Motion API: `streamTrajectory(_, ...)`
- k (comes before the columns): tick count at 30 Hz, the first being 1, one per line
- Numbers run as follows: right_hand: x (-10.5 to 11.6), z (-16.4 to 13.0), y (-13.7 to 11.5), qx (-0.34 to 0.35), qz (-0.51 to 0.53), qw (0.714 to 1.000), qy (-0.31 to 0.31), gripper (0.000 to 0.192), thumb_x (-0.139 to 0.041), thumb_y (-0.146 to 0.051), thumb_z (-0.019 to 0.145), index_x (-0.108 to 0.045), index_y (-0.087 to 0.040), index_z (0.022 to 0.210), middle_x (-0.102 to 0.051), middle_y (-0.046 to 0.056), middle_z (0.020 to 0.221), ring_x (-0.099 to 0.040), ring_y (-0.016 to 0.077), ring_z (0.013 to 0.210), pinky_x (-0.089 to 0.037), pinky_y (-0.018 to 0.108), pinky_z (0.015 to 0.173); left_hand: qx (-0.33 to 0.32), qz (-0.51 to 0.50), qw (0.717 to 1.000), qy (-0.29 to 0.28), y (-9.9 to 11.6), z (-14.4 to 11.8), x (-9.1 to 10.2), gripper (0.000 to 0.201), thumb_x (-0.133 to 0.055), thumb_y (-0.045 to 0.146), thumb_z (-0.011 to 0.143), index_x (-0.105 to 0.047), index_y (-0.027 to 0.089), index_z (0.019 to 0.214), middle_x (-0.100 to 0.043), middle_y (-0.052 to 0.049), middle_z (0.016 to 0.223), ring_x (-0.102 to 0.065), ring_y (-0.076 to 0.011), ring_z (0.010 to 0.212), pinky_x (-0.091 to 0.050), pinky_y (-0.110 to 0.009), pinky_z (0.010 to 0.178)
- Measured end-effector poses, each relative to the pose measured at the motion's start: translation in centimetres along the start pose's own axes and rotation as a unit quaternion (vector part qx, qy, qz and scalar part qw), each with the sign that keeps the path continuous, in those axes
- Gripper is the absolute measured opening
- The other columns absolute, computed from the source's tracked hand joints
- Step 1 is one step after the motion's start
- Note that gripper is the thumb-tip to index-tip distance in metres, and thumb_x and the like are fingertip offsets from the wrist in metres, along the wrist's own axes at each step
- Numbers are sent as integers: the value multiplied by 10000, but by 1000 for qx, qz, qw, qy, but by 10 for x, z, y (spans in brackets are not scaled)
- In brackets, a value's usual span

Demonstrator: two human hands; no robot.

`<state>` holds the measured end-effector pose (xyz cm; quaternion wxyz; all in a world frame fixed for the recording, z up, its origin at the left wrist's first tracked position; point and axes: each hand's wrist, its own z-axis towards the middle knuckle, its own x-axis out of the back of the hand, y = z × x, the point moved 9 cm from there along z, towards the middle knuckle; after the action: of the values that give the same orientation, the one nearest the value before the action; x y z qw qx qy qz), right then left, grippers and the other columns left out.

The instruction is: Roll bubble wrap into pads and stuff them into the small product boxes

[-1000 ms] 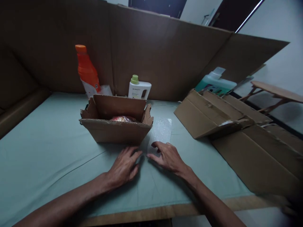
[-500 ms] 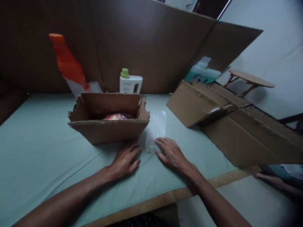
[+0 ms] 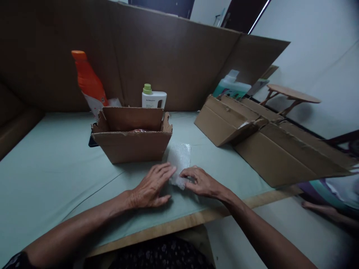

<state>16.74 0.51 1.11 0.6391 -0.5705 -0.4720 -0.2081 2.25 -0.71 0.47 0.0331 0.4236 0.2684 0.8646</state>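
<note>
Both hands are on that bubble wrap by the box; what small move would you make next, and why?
Probably pinch its near edge and lift. The bubble wrap lies flat on the table; left hand and right hand only touch its near end, neither gripping it.

dim room | white wall (image 3: pixel 314 41) | round wooden side table (image 3: pixel 293 93) | dark doorway (image 3: pixel 241 13)

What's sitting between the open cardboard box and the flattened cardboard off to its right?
In the head view, a bubble wrap sheet lies on the green cloth between the open box and the flattened cardboard; both hands touch its near end.
</note>
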Motion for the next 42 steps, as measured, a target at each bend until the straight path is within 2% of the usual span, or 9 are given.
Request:
streamTrajectory(2,-3,-10,-5,0,118,992,-34,260,-586,-279,820,-737,-184,1010,-761,50,948,-677,204,871,-505,326,814,47,-25,999,-1,-5,-4,-10,722,-562,204,892,-260,241,1546,-662,-122,1228,-614,-272,1125,-515,-495,977)
streamTrajectory(5,-1,-28,-1,0,244,969,-29,492,-590,-407,871,-628,-186,1309,-710,104,1214,-647,250,1139,-478,408,995,144,-76,986,16,-20,-12,-19,513,-523,192,904,-479,218,1415,-718,-85,1053,-651,-219,900,-552,-424,864)
streamTrajectory(9,-11,-48,17,-49,216,974,45,829,-715,-433,789,-409,-189,1520,-646,134,1306,-622,263,1163,-485,416,999,226,-141,964,27,-36,-15,-26,462,-551,233,895,-547,194,1355,-724,-67,1034,-638,-169,803,-550,-321,743)
streamTrajectory(12,-24,-49,27,-100,162,976,110,601,-615,-337,846,-526,-164,1415,-701,60,969,-644,194,830,-527,333,793,247,-138,959,10,-40,-14,-29,471,-554,245,898,-541,170,1363,-694,-18,843,-602,-143,694,-518,-274,645)
streamTrajectory(15,-33,-42,31,-110,144,977,113,498,-565,-298,846,-595,-157,1323,-666,17,812,-607,176,712,-494,290,679,223,-105,969,20,-35,-15,-15,505,-573,256,907,-505,174,1401,-700,-31,874,-609,-144,681,-518,-268,616)
streamTrajectory(19,-31,-32,36,-90,111,986,84,497,-558,-296,839,-607,-152,1311,-685,30,823,-625,192,729,-482,295,683,107,98,988,59,-17,-25,31,457,-573,210,931,-528,224,1385,-698,-118,1149,-645,-251,1054,-546,-408,874)
streamTrajectory(24,-30,-20,42,-65,78,993,58,462,-551,-288,831,-643,-175,1269,-674,27,777,-602,189,679,-464,300,646,45,338,939,50,-39,-30,49,343,-550,88,912,-683,248,1185,-595,-133,1410,-483,-323,1358,-439,-514,1055)
streamTrajectory(34,-32,-20,47,-49,105,991,61,420,-555,-324,865,-659,-187,1248,-728,65,860,-651,220,735,-504,340,673,139,246,959,1,-129,17,45,289,-548,139,901,-728,199,1118,-607,-151,1364,-524,-306,1272,-467,-535,1053)
streamTrajectory(42,-33,-22,47,-45,92,994,45,427,-562,-313,879,-655,-188,1276,-740,76,909,-665,231,778,-520,353,707,240,255,935,48,-138,-36,89,278,-496,263,916,-732,155,1015,-691,-144,1025,-645,-287,976,-545,-476,897)
